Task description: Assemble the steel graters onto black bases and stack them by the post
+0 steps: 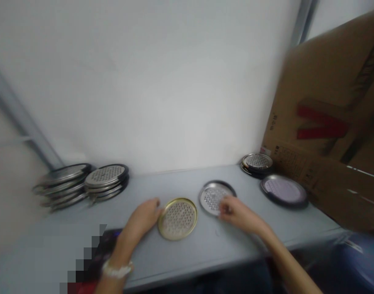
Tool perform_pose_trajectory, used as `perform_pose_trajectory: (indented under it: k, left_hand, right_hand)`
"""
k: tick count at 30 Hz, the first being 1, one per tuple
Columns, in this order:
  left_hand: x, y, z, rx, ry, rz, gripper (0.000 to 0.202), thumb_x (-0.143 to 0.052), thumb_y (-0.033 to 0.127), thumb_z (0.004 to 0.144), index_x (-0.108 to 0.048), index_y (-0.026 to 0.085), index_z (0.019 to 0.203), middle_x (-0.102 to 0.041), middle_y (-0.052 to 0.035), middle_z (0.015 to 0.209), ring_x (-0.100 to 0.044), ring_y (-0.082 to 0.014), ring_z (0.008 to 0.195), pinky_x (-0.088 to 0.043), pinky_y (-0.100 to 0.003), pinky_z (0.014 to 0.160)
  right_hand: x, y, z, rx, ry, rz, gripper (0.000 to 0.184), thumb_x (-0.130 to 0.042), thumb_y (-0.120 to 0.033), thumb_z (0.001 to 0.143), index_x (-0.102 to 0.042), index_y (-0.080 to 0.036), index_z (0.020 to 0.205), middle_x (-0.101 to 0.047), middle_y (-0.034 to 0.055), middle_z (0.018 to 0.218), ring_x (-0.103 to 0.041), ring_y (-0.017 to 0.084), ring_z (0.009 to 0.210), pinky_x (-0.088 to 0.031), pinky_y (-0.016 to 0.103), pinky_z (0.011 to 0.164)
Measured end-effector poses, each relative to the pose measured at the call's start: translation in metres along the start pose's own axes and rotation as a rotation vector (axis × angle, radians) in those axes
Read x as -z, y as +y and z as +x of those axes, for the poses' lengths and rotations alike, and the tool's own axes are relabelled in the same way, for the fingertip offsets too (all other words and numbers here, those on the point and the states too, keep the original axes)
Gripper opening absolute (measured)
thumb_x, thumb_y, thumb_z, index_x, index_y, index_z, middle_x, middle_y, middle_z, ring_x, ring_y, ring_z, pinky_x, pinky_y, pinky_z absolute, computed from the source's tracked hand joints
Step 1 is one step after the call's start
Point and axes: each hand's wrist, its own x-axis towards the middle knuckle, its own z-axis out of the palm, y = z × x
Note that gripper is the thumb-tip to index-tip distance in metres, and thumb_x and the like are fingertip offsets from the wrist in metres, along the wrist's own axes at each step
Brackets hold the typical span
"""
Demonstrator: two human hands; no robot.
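A gold-rimmed perforated round tray lies flat on the grey table. My left hand rests at its left rim with fingers curled against the edge. A silver perforated tray on a dark rim lies just to the right. My right hand grips its near right edge with the fingers pinched together.
Two stacks of similar trays stand at the back left. A small stack and a single dark-rimmed tray lie at the back right. A large cardboard box leans on the right. A white wall is behind.
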Motion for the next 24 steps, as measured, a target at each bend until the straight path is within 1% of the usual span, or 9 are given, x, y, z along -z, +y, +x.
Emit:
perform_pose_trajectory:
  k: [3,6,8,11,15,17,19,22,24]
  left_hand:
    - [-0.006,-0.007,0.003,0.014,-0.062,-0.025,0.022,-0.050,0.032,0.095,-0.064,0.018,0.102,-0.076,-0.0112,0.099,-0.070,-0.0247,0.090,-0.046,-0.032,0.077]
    - [-0.010,-0.005,0.001,-0.018,-0.095,-0.063,0.023,-0.049,0.032,0.096,-0.064,0.018,0.106,-0.076,-0.0099,0.095,-0.070,-0.0248,0.087,-0.046,-0.032,0.075]
    - [-0.011,0.000,-0.002,-0.032,-0.067,-0.043,0.026,-0.047,0.030,0.097,-0.063,0.016,0.112,-0.075,-0.0122,0.100,-0.070,-0.0266,0.092,-0.046,-0.034,0.079]
    - [-0.011,0.016,-0.006,-0.077,0.056,0.037,0.031,-0.047,0.025,0.097,-0.061,0.013,0.121,-0.070,-0.0164,0.116,-0.063,-0.0291,0.111,-0.045,-0.037,0.093]
    - [-0.010,0.045,-0.008,-0.166,0.105,0.060,0.029,-0.046,0.025,0.099,-0.063,0.015,0.121,-0.067,-0.0133,0.121,-0.058,-0.0283,0.116,-0.042,-0.038,0.102]
    - [-0.011,0.054,-0.008,-0.191,0.104,0.046,0.030,-0.046,0.026,0.100,-0.063,0.015,0.122,-0.067,-0.0125,0.120,-0.058,-0.0279,0.115,-0.042,-0.038,0.103]
    - [-0.013,0.054,-0.007,-0.180,0.094,0.060,0.031,-0.046,0.025,0.100,-0.064,0.015,0.122,-0.066,-0.0132,0.120,-0.058,-0.0282,0.115,-0.042,-0.039,0.103]
    - [-0.015,0.043,-0.006,-0.136,0.057,0.109,0.029,-0.046,0.023,0.099,-0.066,0.015,0.119,-0.066,-0.0145,0.118,-0.060,-0.0283,0.113,-0.043,-0.039,0.101]
    - [-0.014,0.033,-0.006,-0.120,0.040,0.125,0.028,-0.045,0.023,0.099,-0.067,0.015,0.117,-0.066,-0.0145,0.116,-0.061,-0.0281,0.111,-0.043,-0.039,0.099]
  right_hand:
    - [-0.002,-0.009,0.005,-0.002,0.038,0.012,0.011,-0.064,-0.009,0.080,-0.059,-0.019,0.079,-0.064,-0.0012,0.085,-0.060,0.015,0.079,-0.043,0.022,0.072]
    - [0.003,-0.006,0.009,-0.083,0.131,-0.025,0.008,-0.058,-0.013,0.087,-0.056,-0.020,0.084,-0.066,-0.0005,0.082,-0.061,0.016,0.078,-0.044,0.023,0.071]
    - [0.008,0.003,0.009,-0.178,0.211,-0.079,0.004,-0.053,-0.017,0.093,-0.056,-0.019,0.092,-0.066,0.0021,0.083,-0.062,0.018,0.078,-0.043,0.025,0.071]
    - [0.014,0.023,0.005,-0.350,0.310,-0.192,0.014,-0.046,-0.016,0.096,-0.056,-0.016,0.106,-0.067,0.0087,0.087,-0.063,0.023,0.081,-0.041,0.030,0.071]
    - [0.019,0.041,-0.002,-0.474,0.330,-0.309,0.017,-0.047,-0.007,0.090,-0.062,-0.013,0.096,-0.066,0.0144,0.087,-0.064,0.028,0.087,-0.040,0.035,0.076]
    - [0.023,0.040,-0.004,-0.448,0.321,-0.328,0.014,-0.050,-0.008,0.090,-0.063,-0.013,0.094,-0.065,0.0163,0.095,-0.063,0.029,0.094,-0.041,0.036,0.082]
    - [0.026,0.032,-0.005,-0.375,0.298,-0.317,0.010,-0.056,-0.014,0.091,-0.064,-0.015,0.096,-0.063,0.0134,0.103,-0.061,0.026,0.099,-0.043,0.033,0.087]
    - [0.023,0.014,-0.007,-0.169,0.164,-0.209,0.007,-0.065,-0.020,0.087,-0.065,-0.020,0.095,-0.063,0.0058,0.103,-0.060,0.021,0.099,-0.045,0.028,0.088]
    - [0.014,0.001,-0.007,-0.055,0.070,-0.188,0.014,-0.069,-0.015,0.082,-0.066,-0.020,0.094,-0.063,0.0057,0.105,-0.058,0.023,0.102,-0.045,0.031,0.089]
